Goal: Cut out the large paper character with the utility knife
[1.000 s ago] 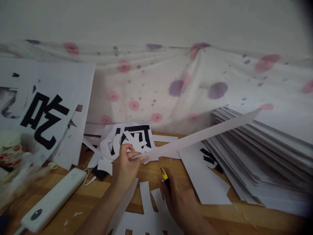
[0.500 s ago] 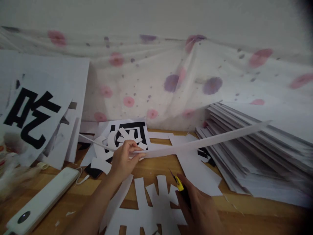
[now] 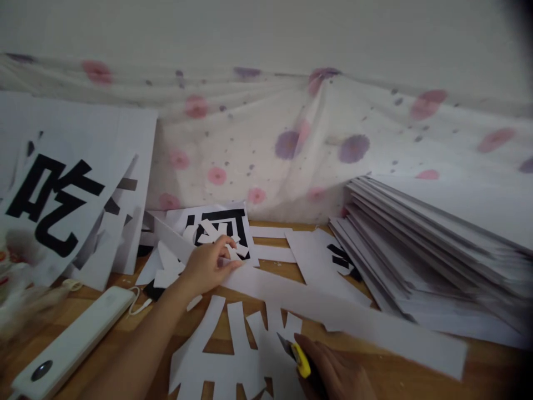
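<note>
Setting: Wooden tabletop (image 3: 491,373) is seen against a pale wall, with a white cloth dotted in pink and purple (image 3: 266,144) draped along its far edge from 9 to 3 o'clock.

Left hand: the left hand (image 3: 208,264) is laid near the middle of the view, slightly toward 10 o'clock, fingers loosely curled, with thumb and fingertips pinched on one end of a long paper strip (image 3: 345,316).

Long paper strip: it is stretched from the left hand toward 4 o'clock, lying low over the tabletop and passing across the other cut papers; whether it rests flat along its whole length cannot be told.

Right hand: the right hand (image 3: 333,373) is seen at 6 o'clock, partly cut off by the frame edge, fingers closed around a yellow utility knife (image 3: 297,355) whose blade is pointed toward 10 o'clock.

White cut-out character: a white cut-out character (image 3: 237,355) is spread on the wood at 6 o'clock, just beside the knife tip and below the strip.

Printed sheet: a printed sheet with a black character (image 3: 227,225) and loose white offcuts is found just beyond the left hand at 11 o'clock.

Paper stack: a fanned stack of white sheets (image 3: 437,244) is piled at 3 o'clock.

Leaning sheets: sheets with 1 large black character (image 3: 50,200) are propped at 9 o'clock.

White device: a white oblong device (image 3: 70,344) with a cord is placed at 8 o'clock.
</note>
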Demonstrator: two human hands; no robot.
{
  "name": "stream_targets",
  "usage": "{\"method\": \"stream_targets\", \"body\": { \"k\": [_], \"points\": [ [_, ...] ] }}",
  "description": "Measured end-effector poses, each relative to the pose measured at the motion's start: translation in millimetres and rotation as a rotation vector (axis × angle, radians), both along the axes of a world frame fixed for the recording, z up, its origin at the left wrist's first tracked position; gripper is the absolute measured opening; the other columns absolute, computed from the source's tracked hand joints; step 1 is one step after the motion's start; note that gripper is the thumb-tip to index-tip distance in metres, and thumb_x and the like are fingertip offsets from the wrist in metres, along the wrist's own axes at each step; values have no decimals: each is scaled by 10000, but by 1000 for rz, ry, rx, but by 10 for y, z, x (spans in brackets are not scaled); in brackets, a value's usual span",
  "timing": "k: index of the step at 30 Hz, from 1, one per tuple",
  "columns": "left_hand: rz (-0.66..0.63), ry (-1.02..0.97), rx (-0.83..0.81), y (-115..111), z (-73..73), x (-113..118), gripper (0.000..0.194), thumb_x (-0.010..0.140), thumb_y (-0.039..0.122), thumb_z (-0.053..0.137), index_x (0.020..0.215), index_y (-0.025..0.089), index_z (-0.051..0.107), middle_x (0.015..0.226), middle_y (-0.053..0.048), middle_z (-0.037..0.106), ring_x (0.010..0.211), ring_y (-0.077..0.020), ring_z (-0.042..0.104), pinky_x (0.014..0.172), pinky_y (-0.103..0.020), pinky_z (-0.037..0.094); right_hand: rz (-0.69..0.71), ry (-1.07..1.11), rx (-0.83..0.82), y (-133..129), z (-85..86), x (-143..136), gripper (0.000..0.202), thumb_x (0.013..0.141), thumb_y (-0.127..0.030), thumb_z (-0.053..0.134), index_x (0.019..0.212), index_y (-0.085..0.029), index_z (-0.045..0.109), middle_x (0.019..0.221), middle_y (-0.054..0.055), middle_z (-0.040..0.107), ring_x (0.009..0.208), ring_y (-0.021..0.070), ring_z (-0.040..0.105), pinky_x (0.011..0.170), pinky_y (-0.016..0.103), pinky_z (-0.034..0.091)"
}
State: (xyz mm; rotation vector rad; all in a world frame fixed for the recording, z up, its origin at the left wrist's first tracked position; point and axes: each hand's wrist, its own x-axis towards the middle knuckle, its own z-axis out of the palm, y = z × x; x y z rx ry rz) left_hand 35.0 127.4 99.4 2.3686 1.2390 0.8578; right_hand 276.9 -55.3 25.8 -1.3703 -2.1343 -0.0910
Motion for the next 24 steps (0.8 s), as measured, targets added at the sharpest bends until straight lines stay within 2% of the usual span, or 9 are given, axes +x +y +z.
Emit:
{"method": "stream_targets", "body": {
  "k": [3,5,8,11,14,18,22,24],
  "points": [
    [-14,43,-37,7,-263,213,217,772,373,595,956,276,531,645,60,630,638,-175,607,620,-263,383,-119,96,-125,53,-88,-1,407,840,-162,434,1243,-223,442,919,62,717,729,198,697,598,269,543],
    [-4,50,-50,24,-418,353,227,793,383,574,986,270,535,687,44,645,648,-183,615,618,-269,392,-256,165,-201,105,-150,37,349,902,-262,399,1242,-211,453,799,52,720,633,215,690,561,292,528],
    [-26,47,-49,80,-593,528,250,816,377,559,1034,260,528,726,33,649,682,-186,612,647,-282,411,-429,189,-305,192,-228,146,402,920,-363,363,1267,-182,456,615,20,686,502,242,656,483,310,482],
    [-90,47,-38,153,-735,653,254,829,325,563,1056,214,532,782,8,642,750,-184,596,728,-319,430,-505,190,-428,284,-245,262,441,894,-366,376,1277,-159,446,674,47,709,585,265,680,509,320,475],
    [-143,45,-26,206,-854,719,231,836,272,564,1036,159,546,890,-28,614,866,-191,573,818,-379,426,-553,234,-486,392,-220,323,384,895,-380,357,1196,-169,467,740,67,718,672,262,690,579,326,480],
    [-204,36,-37,234,-877,691,240,830,206,534,1067,174,534,932,-49,598,908,-198,549,866,-401,415,-579,235,-524,551,-199,316,313,905,-384,340,1119,-199,473,664,35,697,619,249,675,565,310,456],
    [-297,60,-69,206,-747,540,456,732,269,666,1157,225,506,1079,-69,605,1034,-242,524,941,-427,389,-588,217,-555,653,-179,307,326,898,-394,355,1127,-197,478,678,43,698,617,252,667,582,320,452],
    [-285,82,-95,106,-690,452,560,712,329,698,1215,218,479,1184,-101,570,1116,-282,490,970,-464,373,-592,217,-578,673,-161,317,335,899,-399,350,1138,-200,474,708,45,704,632,244,669,596,319,460]
  ]
}}
